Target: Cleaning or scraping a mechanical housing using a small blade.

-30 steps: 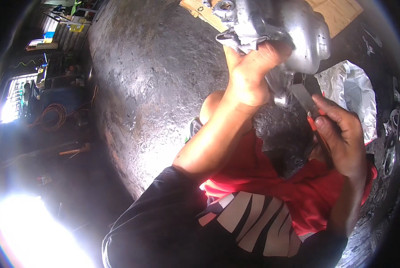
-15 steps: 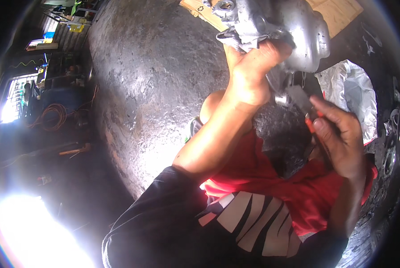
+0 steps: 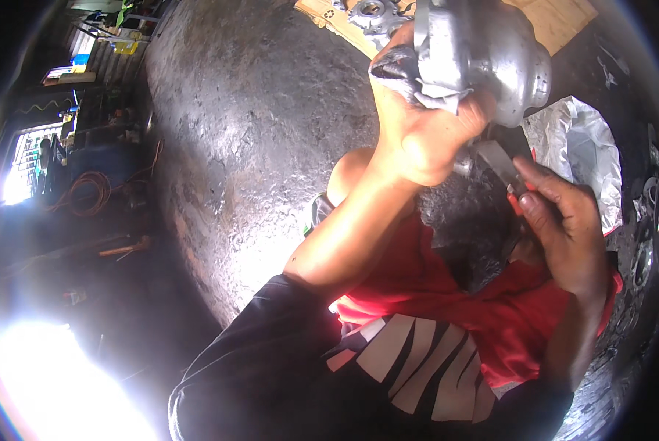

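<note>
A shiny silver metal housing point(image 3: 511, 70), rounded and cast, is held up at the upper right. My left hand point(image 3: 432, 136) is closed around its near side. Between those fingers and the metal sits a crumpled grey piece point(image 3: 399, 70) that looks like a rag. Lower and to the right, my right hand point(image 3: 564, 217) grips a scraper with a red handle and a flat grey blade point(image 3: 498, 163). Its blade tip is just below the housing; whether it touches cannot be made out.
Flattened cardboard point(image 3: 564, 26) lies on the floor beyond, with another metal casting point(image 3: 373, 13) on it. A container lined with white plastic point(image 3: 597, 154) stands at the right. Metal parts point(image 3: 644, 257) lie along the right edge. A hammer-like tool point(image 3: 123, 248) and coiled orange hose point(image 3: 87, 193) are at left.
The housing has turned in my left hand and shifted slightly right and down, uncovering the casting on the cardboard. My right hand and the scraper have barely moved.
</note>
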Motion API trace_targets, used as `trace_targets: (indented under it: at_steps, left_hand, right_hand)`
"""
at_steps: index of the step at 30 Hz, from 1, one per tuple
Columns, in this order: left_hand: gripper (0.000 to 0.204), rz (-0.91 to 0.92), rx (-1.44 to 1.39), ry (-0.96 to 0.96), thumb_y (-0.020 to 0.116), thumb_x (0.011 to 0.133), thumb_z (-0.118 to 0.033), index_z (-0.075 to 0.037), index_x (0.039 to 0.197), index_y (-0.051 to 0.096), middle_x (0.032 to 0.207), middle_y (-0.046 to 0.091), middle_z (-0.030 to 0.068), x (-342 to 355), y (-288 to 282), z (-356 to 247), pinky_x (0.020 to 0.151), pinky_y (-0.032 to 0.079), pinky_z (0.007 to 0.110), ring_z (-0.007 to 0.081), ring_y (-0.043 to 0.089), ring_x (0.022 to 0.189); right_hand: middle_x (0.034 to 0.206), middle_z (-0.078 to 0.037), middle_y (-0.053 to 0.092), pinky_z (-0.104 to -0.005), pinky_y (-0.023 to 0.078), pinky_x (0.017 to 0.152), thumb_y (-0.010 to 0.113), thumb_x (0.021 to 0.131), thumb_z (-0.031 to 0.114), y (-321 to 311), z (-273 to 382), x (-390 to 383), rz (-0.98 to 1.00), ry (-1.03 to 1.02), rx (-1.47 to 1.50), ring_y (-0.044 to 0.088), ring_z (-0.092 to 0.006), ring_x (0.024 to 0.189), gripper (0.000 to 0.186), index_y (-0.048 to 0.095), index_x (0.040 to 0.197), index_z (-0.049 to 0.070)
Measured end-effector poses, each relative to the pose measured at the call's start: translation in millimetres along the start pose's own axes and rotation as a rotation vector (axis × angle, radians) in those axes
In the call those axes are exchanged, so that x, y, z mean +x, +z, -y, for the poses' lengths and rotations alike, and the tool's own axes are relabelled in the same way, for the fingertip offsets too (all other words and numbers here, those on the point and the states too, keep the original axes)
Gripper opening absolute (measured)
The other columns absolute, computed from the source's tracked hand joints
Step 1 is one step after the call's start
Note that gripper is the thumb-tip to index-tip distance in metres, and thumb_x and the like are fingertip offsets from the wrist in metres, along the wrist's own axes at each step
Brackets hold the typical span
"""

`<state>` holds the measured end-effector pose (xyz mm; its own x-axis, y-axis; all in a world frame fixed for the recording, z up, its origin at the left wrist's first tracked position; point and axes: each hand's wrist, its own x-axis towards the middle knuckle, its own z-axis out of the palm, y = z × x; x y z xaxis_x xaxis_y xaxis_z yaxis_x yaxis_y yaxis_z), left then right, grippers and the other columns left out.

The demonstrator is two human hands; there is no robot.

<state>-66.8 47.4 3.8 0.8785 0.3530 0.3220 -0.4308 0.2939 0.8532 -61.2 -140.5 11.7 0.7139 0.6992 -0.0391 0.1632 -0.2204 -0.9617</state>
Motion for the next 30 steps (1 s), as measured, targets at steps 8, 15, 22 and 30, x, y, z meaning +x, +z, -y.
trace_targets:
  at_steps: [8, 15, 22, 30]
  left_hand:
    - [0.038, 0.003, 0.150, -0.045, 0.065, 0.054, -0.007, 0.002, 0.088, 0.052, 0.076, 0.057, 0.0044, -6.4, -3.4, 0.7, 0.064, 0.044, 0.026, 0.0117, 0.053, 0.068]
    - [0.041, -0.007, 0.172, -0.070, 0.066, 0.053, -0.008, 0.002, 0.089, 0.051, 0.074, 0.057, 0.0038, -5.3, -2.0, -0.8, 0.062, 0.044, 0.026, 0.0114, 0.052, 0.065]
    - [0.040, 0.017, 0.287, -0.055, 0.067, 0.052, -0.008, 0.002, 0.088, 0.051, 0.072, 0.057, 0.0047, -8.0, -6.7, -2.1, 0.061, 0.044, 0.026, 0.0110, 0.053, 0.064]
    - [0.040, 0.069, 0.299, 0.079, 0.066, 0.050, -0.009, 0.001, 0.085, 0.051, 0.069, 0.057, 0.0045, -3.8, -4.3, -0.4, 0.058, 0.044, 0.025, 0.0113, 0.053, 0.061]
  right_hand:
    - [0.090, -0.016, 0.062, -0.0246, 0.048, 0.072, 0.052, 0.085, 0.001, -0.5, -3.9, -2.3, -0.052, -0.002, 0.004, 0.060, -0.0138, 0.079, 0.025, 0.054, 0.108, -0.007]
    - [0.092, -0.016, 0.062, -0.0240, 0.048, 0.071, 0.054, 0.084, 0.003, -3.0, 0.1, -1.5, 0.070, -0.010, -0.021, 0.060, -0.0139, 0.079, 0.026, 0.054, 0.109, -0.006]
    - [0.092, -0.016, 0.062, -0.0240, 0.048, 0.072, 0.053, 0.085, 0.003, 1.4, -7.5, -1.0, -0.015, -0.006, 0.002, 0.060, -0.0139, 0.080, 0.025, 0.054, 0.108, -0.007]
    - [0.090, -0.016, 0.062, -0.0255, 0.049, 0.071, 0.053, 0.084, 0.000, -0.7, -5.1, -1.4, -0.020, -0.017, -0.002, 0.060, -0.0151, 0.080, 0.024, 0.055, 0.107, -0.006]
